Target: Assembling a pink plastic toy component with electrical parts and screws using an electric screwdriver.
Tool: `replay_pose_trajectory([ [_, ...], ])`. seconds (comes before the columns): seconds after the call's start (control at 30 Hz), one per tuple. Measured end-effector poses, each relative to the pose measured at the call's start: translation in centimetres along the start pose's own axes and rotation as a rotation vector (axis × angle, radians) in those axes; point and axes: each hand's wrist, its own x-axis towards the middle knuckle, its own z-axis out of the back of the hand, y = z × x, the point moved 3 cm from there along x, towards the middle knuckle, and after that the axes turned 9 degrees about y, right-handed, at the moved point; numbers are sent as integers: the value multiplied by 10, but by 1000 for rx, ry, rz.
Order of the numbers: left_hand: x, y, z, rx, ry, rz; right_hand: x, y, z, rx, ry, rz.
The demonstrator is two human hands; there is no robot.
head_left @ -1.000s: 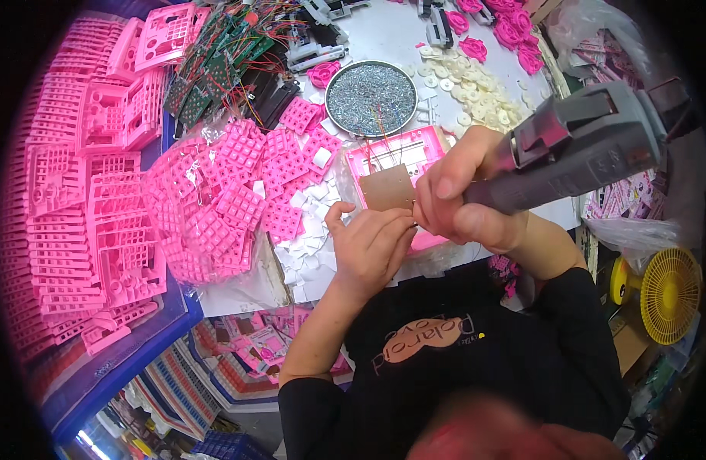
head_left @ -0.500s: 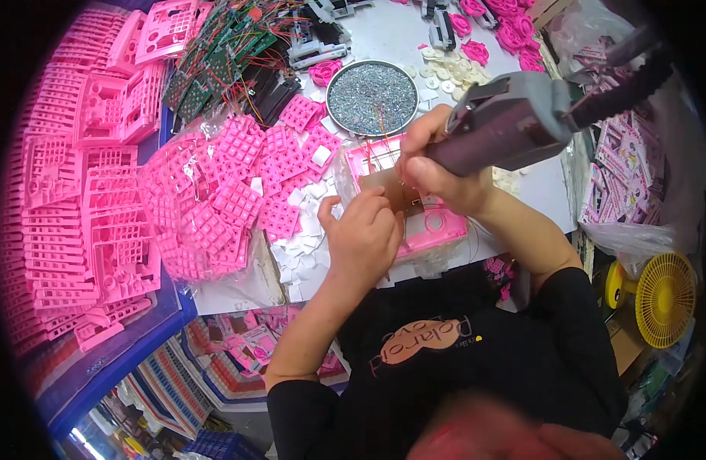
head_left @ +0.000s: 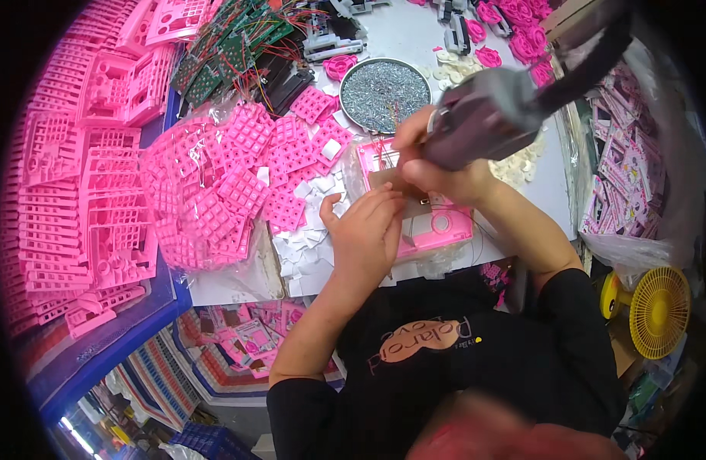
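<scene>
My right hand (head_left: 449, 172) is wrapped round a dark purple-grey corded power screwdriver (head_left: 483, 119), its lower end hidden behind my fingers. Below it lies an open pink plastic casing (head_left: 437, 239) with thin wires and a round ring moulded inside. A flat brown board (head_left: 395, 184) sits in the casing. My left hand (head_left: 366, 234) holds the board at its left edge with bent fingers, the little finger sticking out to the side. The thumb's grip is partly hidden. Just beyond the casing stands a round dish (head_left: 385, 96) full of small silvery screws.
Left of my hands lie a clear bag of pink keypads (head_left: 192, 207) and white paper pieces (head_left: 311, 245). Pink casings (head_left: 85, 199) are stacked far left, with green circuit boards (head_left: 234, 50) behind. Printed cards (head_left: 625, 169) and a yellow fan (head_left: 660, 310) are at right.
The screwdriver and my right hand have dipped slightly and tilted a little differently over the casing. My left hand keeps its place on the board. The whole view has shifted slightly.
</scene>
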Motion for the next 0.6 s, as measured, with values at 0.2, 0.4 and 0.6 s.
replay_pose_trajectory([
  [0.2, 7, -6, 1, -160, -79, 17, -10, 27, -6, 210, 150, 279],
  [0.4, 11, -9, 4, -52, -85, -25, -21, 22, -6, 106, 146, 260],
  [0.6, 22, -16, 6, -46, -135, -100, -22, 26, -2, 163, 58, 279],
])
